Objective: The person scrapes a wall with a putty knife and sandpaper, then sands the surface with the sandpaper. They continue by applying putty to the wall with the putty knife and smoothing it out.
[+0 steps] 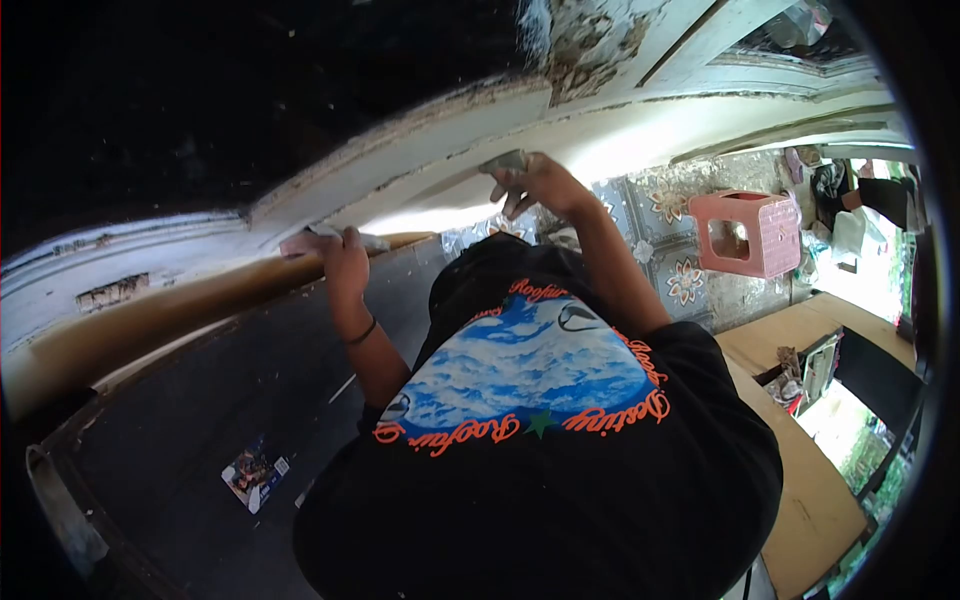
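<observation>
My left hand (345,262) is closed around a flat pinkish-grey piece (300,243), its pale end showing on the other side of the fingers. It is beside the white wall, over the dark tabletop (170,400). Farther right, my right hand (540,188) grips a small flat grey piece (505,161) right at the white wall surface (430,185). Its fingers are bent and smeared with grey. What kind of tools these two pieces are, I cannot tell.
A printed card (255,473) lies on the dark tabletop. On the patterned tile floor (645,240) stands a pink plastic stool (745,235). Light-brown wooden furniture (800,480) is at the right. Peeling paint (600,50) marks the wall above, and a brown rail (170,300) runs along the left.
</observation>
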The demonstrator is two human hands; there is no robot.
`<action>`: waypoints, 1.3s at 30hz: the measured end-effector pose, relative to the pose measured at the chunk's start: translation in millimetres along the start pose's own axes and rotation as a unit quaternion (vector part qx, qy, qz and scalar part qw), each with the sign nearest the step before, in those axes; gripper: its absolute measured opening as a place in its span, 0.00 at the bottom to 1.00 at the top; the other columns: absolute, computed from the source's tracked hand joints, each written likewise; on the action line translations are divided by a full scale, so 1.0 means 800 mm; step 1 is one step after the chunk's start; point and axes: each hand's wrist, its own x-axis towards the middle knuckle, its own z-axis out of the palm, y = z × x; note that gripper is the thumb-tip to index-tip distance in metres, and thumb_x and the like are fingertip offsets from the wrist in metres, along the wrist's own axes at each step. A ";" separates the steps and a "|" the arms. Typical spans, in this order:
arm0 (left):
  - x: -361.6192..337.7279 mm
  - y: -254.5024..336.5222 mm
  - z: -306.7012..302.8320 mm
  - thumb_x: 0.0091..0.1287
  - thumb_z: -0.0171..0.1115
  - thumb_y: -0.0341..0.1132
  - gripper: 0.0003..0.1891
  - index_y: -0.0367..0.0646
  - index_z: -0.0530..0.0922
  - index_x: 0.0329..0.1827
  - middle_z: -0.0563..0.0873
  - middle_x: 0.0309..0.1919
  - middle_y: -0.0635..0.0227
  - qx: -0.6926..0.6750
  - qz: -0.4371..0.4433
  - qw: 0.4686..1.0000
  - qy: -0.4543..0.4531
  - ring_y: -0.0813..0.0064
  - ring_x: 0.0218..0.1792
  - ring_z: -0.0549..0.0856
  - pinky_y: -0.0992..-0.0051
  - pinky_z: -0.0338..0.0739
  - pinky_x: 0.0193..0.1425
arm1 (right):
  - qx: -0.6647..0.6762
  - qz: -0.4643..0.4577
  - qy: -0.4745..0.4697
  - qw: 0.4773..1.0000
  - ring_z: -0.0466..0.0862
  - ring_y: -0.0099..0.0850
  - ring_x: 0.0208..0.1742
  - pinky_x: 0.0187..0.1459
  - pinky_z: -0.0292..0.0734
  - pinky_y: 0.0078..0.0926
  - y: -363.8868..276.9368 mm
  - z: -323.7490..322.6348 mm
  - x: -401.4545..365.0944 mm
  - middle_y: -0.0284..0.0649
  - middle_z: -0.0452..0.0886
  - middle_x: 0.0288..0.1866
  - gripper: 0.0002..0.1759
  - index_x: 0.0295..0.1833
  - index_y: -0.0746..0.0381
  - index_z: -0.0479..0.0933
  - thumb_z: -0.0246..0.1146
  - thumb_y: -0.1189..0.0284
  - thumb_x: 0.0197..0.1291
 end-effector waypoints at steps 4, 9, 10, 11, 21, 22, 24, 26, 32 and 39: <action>-0.004 0.000 -0.006 0.59 0.47 0.24 0.04 0.32 0.69 0.29 0.74 0.21 0.41 0.054 0.026 0.998 -0.019 0.42 0.28 0.76 0.51 0.67 0.36 | -0.001 -0.008 0.016 1.000 0.82 0.28 0.30 0.32 0.80 0.24 0.016 -0.010 0.007 0.43 0.80 0.35 0.23 0.53 0.66 0.72 0.57 0.58 0.62; -0.006 0.009 -0.009 0.59 0.46 0.23 0.03 0.31 0.68 0.29 0.73 0.19 0.42 -0.032 0.006 0.999 0.007 0.43 0.25 0.76 0.52 0.67 0.34 | 0.001 -0.014 0.038 0.999 0.82 0.28 0.34 0.35 0.80 0.25 0.010 0.002 -0.012 0.41 0.81 0.36 0.23 0.47 0.66 0.73 0.60 0.56 0.59; -0.008 0.008 -0.008 0.58 0.46 0.22 0.03 0.31 0.68 0.29 0.72 0.18 0.44 -0.042 0.022 0.999 0.019 0.44 0.23 0.75 0.52 0.67 0.33 | -0.002 -0.010 0.034 0.999 0.82 0.28 0.34 0.35 0.80 0.25 0.012 0.002 -0.013 0.41 0.81 0.36 0.23 0.47 0.66 0.73 0.60 0.56 0.59; -0.008 0.014 -0.014 0.58 0.46 0.22 0.03 0.31 0.68 0.29 0.72 0.18 0.44 -0.042 0.015 0.999 0.018 0.44 0.23 0.75 0.52 0.67 0.33 | -0.004 -0.017 0.041 0.999 0.82 0.27 0.34 0.36 0.80 0.25 0.015 0.002 -0.016 0.41 0.81 0.36 0.23 0.47 0.66 0.74 0.61 0.56 0.59; -0.005 0.018 -0.012 0.65 0.44 0.37 0.35 0.09 0.39 0.56 0.23 0.58 0.19 -0.178 -0.150 0.972 0.013 0.30 0.63 0.22 0.50 0.19 0.67 | 0.002 -0.017 0.059 0.998 0.81 0.28 0.37 0.39 0.78 0.25 0.030 0.004 -0.032 0.43 0.81 0.38 0.23 0.46 0.68 0.74 0.61 0.58 0.59; -0.005 0.010 -0.006 0.64 0.44 0.39 0.42 0.08 0.27 0.56 0.21 0.59 0.21 -0.186 -0.143 0.972 0.027 0.31 0.63 0.22 0.49 0.21 0.68 | 0.001 -0.016 0.059 0.998 0.81 0.28 0.37 0.39 0.78 0.25 0.030 0.003 -0.034 0.43 0.81 0.38 0.23 0.46 0.68 0.74 0.61 0.58 0.59; -0.006 0.000 0.007 0.64 0.45 0.39 0.43 0.10 0.25 0.56 0.22 0.59 0.21 -0.172 -0.148 0.973 0.033 0.32 0.64 0.22 0.50 0.21 0.68 | 0.058 0.049 0.087 0.993 0.81 0.29 0.35 0.36 0.78 0.27 0.029 0.005 -0.039 0.45 0.80 0.38 0.20 0.48 0.69 0.71 0.59 0.62 0.60; -0.008 0.004 0.005 0.64 0.45 0.39 0.44 0.11 0.23 0.56 0.22 0.59 0.22 -0.157 -0.151 0.975 0.041 0.32 0.64 0.22 0.50 0.21 0.68 | 0.083 0.078 0.108 0.988 0.80 0.30 0.33 0.34 0.78 0.27 0.037 0.005 -0.046 0.45 0.80 0.37 0.19 0.49 0.69 0.70 0.58 0.64 0.61; -0.005 0.031 -0.020 0.63 0.46 0.37 0.43 0.11 0.25 0.58 0.23 0.60 0.22 -0.177 -0.159 0.970 0.046 0.34 0.64 0.22 0.51 0.21 0.68 | 0.180 0.129 0.222 0.950 0.76 0.26 0.25 0.25 0.76 0.24 0.082 -0.016 -0.064 0.43 0.79 0.34 0.14 0.49 0.65 0.67 0.54 0.71 0.60; -0.007 0.028 -0.021 0.63 0.46 0.39 0.44 0.10 0.25 0.56 0.22 0.59 0.21 -0.189 -0.159 0.969 0.018 0.31 0.63 0.22 0.48 0.19 0.67 | 0.178 0.099 0.263 0.943 0.72 0.23 0.22 0.25 0.74 0.25 0.086 -0.033 -0.064 0.39 0.77 0.31 0.13 0.47 0.61 0.68 0.56 0.68 0.58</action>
